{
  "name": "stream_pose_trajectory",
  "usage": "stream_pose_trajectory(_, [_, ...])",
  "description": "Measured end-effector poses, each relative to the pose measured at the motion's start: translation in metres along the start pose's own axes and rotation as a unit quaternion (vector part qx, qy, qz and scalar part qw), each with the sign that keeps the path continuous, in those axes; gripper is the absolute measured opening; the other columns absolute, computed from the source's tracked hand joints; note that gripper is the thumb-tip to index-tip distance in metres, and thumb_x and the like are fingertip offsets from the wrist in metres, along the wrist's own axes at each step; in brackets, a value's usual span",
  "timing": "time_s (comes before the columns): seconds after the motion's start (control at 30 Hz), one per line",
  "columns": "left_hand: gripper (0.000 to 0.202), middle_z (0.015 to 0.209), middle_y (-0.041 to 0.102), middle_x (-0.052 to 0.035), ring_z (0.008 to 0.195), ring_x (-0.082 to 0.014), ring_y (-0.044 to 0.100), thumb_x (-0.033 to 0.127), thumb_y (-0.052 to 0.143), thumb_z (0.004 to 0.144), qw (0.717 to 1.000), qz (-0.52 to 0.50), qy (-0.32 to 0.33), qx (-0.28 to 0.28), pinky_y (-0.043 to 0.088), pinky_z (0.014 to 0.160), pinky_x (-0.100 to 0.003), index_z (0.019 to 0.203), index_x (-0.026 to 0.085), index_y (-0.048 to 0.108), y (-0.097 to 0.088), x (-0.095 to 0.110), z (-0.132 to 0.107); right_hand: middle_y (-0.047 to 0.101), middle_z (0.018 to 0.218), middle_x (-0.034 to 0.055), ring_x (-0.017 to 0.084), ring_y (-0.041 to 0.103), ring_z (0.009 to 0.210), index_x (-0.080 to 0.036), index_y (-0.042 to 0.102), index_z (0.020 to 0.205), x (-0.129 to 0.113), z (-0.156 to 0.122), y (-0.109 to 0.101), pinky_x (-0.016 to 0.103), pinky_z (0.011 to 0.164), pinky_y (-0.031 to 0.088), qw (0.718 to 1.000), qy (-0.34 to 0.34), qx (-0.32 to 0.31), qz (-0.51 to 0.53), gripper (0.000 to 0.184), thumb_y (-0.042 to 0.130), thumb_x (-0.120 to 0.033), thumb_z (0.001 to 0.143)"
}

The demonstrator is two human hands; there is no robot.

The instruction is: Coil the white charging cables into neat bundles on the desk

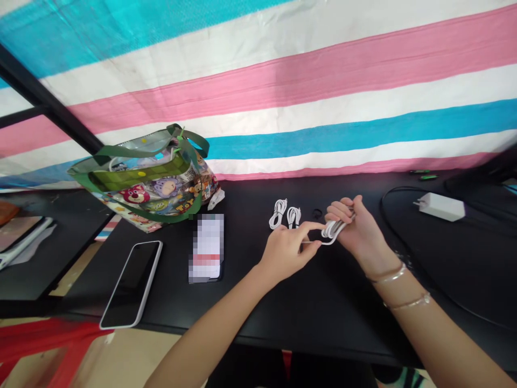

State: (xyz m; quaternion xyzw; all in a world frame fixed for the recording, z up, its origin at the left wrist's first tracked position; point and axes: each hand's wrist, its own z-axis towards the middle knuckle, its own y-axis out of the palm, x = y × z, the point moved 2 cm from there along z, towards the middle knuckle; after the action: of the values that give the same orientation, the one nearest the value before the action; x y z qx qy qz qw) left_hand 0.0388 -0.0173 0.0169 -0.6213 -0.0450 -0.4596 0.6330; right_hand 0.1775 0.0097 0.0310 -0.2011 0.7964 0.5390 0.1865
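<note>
My right hand [355, 226] is closed around a white cable [333, 229] gathered in a coil. From the coil's lower side a loose length runs to my left hand [288, 248], which pinches it between thumb and fingers. Just beyond my left hand, two more white cables lie on the table in bundles: one coiled bundle [278, 213] and a second bundle [294, 216] partly covered by my hand. A small black ring-like piece [317, 213] lies between them and my right hand.
On the left lie a white-edged phone [131, 285] and a second phone [207, 248] with a lit, blurred screen. Behind them stands a green-handled cartoon bag [153, 186]. At right, a white power adapter [442, 207] sits among black cords. Striped sheeting [283, 86] hangs behind the black table [323, 318].
</note>
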Motion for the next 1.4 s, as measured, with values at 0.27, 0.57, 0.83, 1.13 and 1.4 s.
stream_pose_trajectory(0.27, [0.022, 0.064, 0.062, 0.0064, 0.056, -0.0089, 0.056, 0.019, 0.055, 0.079, 0.988, -0.148, -0.025, 0.038, 0.043, 0.063, -0.021, 0.099, 0.024, 0.064, -0.01, -0.004, 0.001, 0.019, 0.043, -0.0107, 0.005, 0.019, 0.03, -0.02, 0.029, 0.056, -0.005, 0.005, -0.003, 0.014, 0.032, 0.03, 1.0, -0.005, 0.014, 0.021, 0.047, 0.039, -0.041, 0.096])
stream_pose_trajectory(0.57, [0.013, 0.066, 0.066, 0.0005, 0.071, -0.014, 0.065, 0.025, 0.059, 0.077, 0.909, -0.413, -0.041, 0.033, 0.044, 0.066, -0.024, 0.083, 0.02, 0.049, -0.013, -0.007, 0.006, 0.021, 0.041, -0.0109, 0.004, 0.021, 0.028, -0.019, 0.032, 0.057, 0.006, -0.003, 0.003, 0.013, 0.032, 0.028, 0.998, 0.033, 0.035, 0.047, 0.048, 0.023, -0.038, 0.1])
stream_pose_trajectory(0.83, [0.027, 0.07, 0.071, -0.0015, 0.073, -0.0148, 0.066, 0.042, 0.064, 0.075, 0.87, -0.479, -0.112, 0.032, 0.046, 0.069, -0.026, 0.084, 0.02, 0.053, -0.01, -0.009, 0.008, 0.021, 0.04, -0.0112, 0.004, 0.018, 0.03, -0.019, 0.034, 0.057, 0.008, -0.001, 0.003, 0.013, 0.033, 0.027, 1.0, 0.023, -0.003, -0.005, 0.047, 0.033, -0.042, 0.098])
stream_pose_trajectory(1.13, [0.024, 0.087, 0.069, -0.0019, 0.076, -0.0122, 0.065, 0.026, 0.051, 0.086, 0.95, -0.307, -0.058, 0.01, 0.049, 0.071, -0.024, 0.106, 0.019, 0.064, -0.004, -0.004, 0.006, 0.03, 0.038, -0.0116, 0.004, 0.026, 0.033, -0.02, 0.04, 0.058, 0.023, -0.007, 0.007, 0.015, 0.035, 0.031, 0.996, -0.02, -0.018, -0.09, 0.048, 0.063, -0.057, 0.078])
stream_pose_trajectory(1.4, [0.038, 0.08, 0.073, -0.0016, 0.08, -0.0145, 0.068, 0.018, 0.049, 0.087, 0.962, -0.255, -0.079, 0.058, 0.052, 0.074, -0.025, 0.124, 0.018, 0.054, -0.003, -0.008, 0.006, 0.052, 0.049, -0.0084, 0.007, 0.044, 0.04, -0.02, 0.051, 0.063, 0.035, -0.008, -0.002, 0.02, 0.04, 0.039, 0.981, -0.098, -0.06, -0.158, 0.051, 0.078, -0.062, 0.05])
